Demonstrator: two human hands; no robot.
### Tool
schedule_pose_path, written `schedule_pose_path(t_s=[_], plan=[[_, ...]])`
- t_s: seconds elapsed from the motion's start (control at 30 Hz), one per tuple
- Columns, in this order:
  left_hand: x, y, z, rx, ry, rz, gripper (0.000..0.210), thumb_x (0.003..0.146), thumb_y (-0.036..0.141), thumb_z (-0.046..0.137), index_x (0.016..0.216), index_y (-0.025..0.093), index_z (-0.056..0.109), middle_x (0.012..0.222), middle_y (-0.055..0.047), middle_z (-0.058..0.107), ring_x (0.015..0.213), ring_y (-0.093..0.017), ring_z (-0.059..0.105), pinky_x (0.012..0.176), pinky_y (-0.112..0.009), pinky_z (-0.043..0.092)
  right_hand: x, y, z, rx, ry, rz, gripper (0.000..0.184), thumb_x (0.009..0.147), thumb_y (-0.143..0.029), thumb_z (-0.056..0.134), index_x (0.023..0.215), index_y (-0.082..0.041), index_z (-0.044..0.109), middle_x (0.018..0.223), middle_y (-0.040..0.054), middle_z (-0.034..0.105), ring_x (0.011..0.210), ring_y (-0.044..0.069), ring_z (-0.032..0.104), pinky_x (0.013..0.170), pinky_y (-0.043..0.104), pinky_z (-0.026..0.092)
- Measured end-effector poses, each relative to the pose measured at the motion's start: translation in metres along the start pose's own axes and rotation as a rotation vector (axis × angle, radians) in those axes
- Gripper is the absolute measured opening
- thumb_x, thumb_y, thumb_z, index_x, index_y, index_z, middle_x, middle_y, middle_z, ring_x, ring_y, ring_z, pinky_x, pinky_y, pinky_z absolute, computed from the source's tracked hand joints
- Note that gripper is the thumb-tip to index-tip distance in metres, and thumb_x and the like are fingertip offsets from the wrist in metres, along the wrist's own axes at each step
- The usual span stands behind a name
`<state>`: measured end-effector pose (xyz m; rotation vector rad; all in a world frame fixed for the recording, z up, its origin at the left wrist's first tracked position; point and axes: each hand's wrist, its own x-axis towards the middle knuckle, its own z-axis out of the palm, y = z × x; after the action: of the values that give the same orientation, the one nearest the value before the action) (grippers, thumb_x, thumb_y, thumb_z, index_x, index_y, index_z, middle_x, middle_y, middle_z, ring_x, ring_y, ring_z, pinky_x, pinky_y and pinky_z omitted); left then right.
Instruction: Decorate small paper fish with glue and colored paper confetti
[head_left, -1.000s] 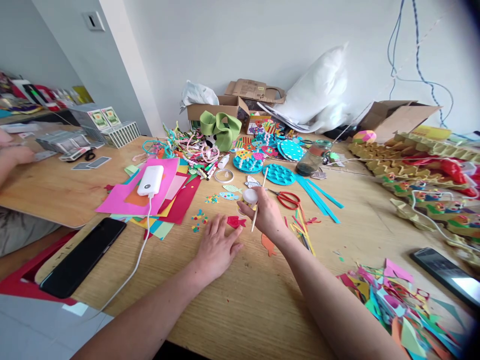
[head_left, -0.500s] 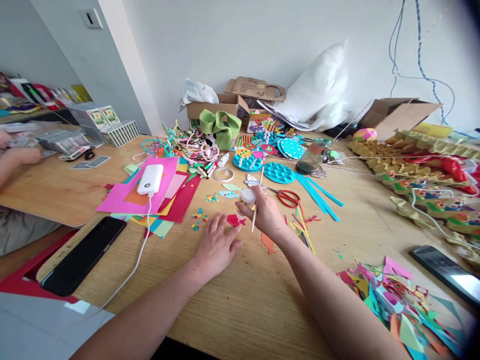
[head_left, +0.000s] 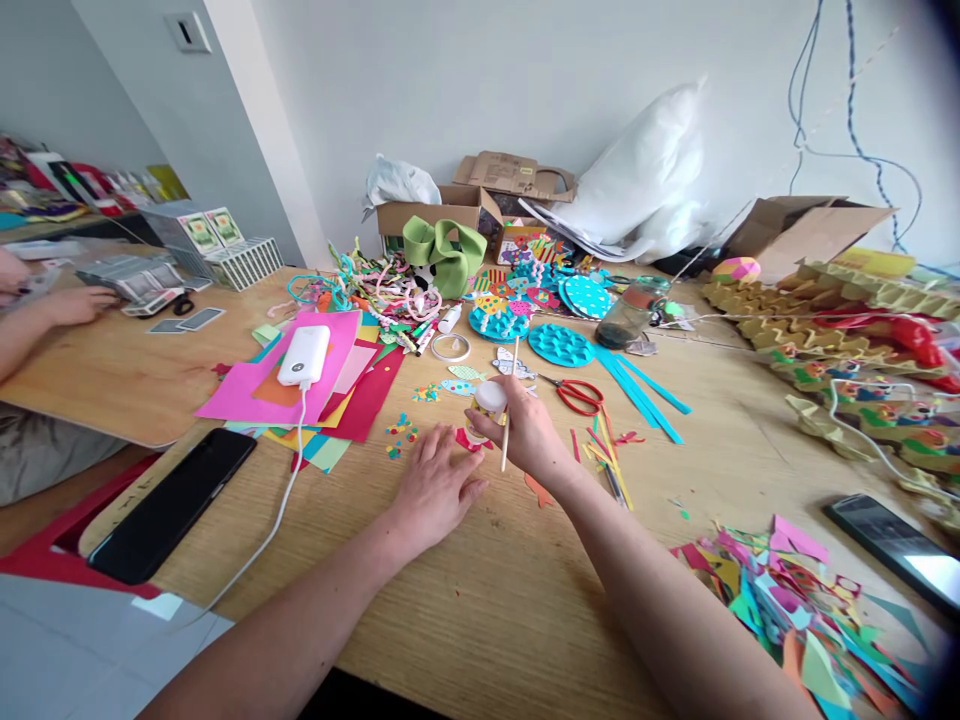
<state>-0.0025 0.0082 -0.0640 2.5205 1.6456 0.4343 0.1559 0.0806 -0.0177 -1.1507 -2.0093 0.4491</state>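
My right hand [head_left: 534, 425] is closed around a small bottle [head_left: 491, 398] with a white top and a yellowish label. A thin pale stick [head_left: 505, 445] is held in the same hand, upright beside the bottle. Below the bottle lies a red paper fish [head_left: 463, 439], partly covered by my fingers. My left hand [head_left: 437, 480] rests flat on the table with its fingers stretched out, the fingertips at the fish. Near my right wrist an orange paper cutout [head_left: 538, 489] shows in part. Patterned paper fish [head_left: 459, 387] and paper dots [head_left: 401, 430] lie close by.
Red-handled scissors [head_left: 577, 396] and blue strips [head_left: 637, 393] lie to the right, paper scraps [head_left: 780, 600] nearer me. Coloured sheets [head_left: 367, 400] carry a white power bank [head_left: 304, 355], its cable running past a black phone [head_left: 172, 505]. A jar [head_left: 630, 315] stands behind. Another person's hand [head_left: 86, 303] is at far left.
The bottle in my right hand has come down slightly over the red fish and now covers more of it. My left hand stays put. The other person's hand has shifted right.
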Motion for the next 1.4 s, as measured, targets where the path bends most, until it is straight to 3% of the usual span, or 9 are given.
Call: schedule_pose_path(t_s=[0.87,1.4], plan=[[-0.0002,0.0021,-0.0026,0.024,-0.001,-0.004,0.036,0.096,0.043,0.051,0.125,0.026,0.062,0.140,-0.014,0.050,0.137,-0.036,0.034,0.111,-0.060,0.029,-0.0018,0.0005,0.0086,0.031,0.080,0.002,0.032,0.084,-0.047,0.060,0.100,-0.022,0.050,0.081,0.0062,0.068,0.066,0.020,0.062,0.062,0.030,0.047],[0.0000,0.0016,-0.0012,0.000,-0.012,-0.018,0.036,0.095,0.042,0.052,0.127,0.027,0.061,0.144,-0.013,0.048,0.140,-0.036,0.032,0.112,-0.060,0.027,0.0002,-0.0006,0.0022,0.030,0.008,-0.004,0.031,0.083,-0.046,0.061,0.097,-0.021,0.050,0.079,0.0057,0.068,0.067,0.020,0.062,0.062,0.030,0.047]])
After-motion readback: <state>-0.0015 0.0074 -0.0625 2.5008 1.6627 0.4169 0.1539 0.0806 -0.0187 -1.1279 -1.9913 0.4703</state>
